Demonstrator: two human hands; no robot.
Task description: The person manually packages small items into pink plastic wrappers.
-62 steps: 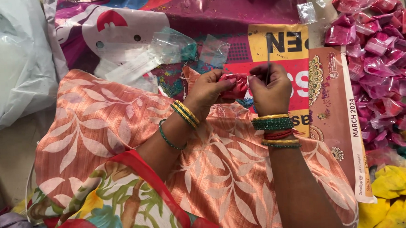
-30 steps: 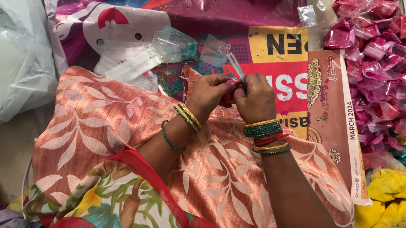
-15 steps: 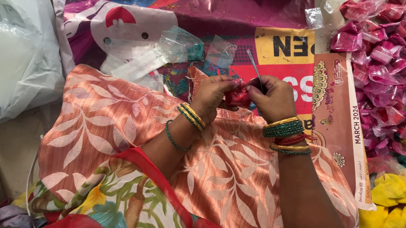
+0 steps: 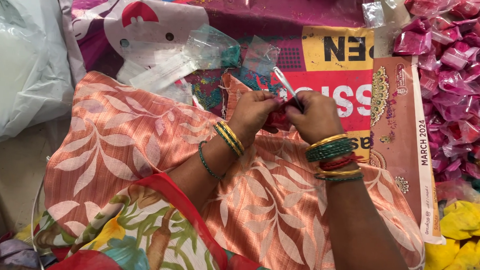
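My left hand point(image 4: 255, 111) and my right hand point(image 4: 316, 115) meet over my lap and pinch a small red packet point(image 4: 278, 119) between them. A thin clear strip point(image 4: 287, 87) sticks up and to the left from my right fingers. Both wrists wear bangles. The hands hide most of the packet. Orange leaf-patterned cloth point(image 4: 143, 144) covers my knee under the hands.
A heap of pink filled packets point(image 4: 453, 71) lies at the right, with yellow packets point(image 4: 471, 233) below it. Empty clear plastic pouches point(image 4: 204, 55) lie ahead on printed sheets point(image 4: 340, 76). A calendar page point(image 4: 407, 144) lies beside my right arm. A large white plastic bag point(image 4: 16, 69) sits at the left.
Both hands stayed joined on the red packet and shifted slightly. The clear strip in my right fingers swung from upright to leaning left.
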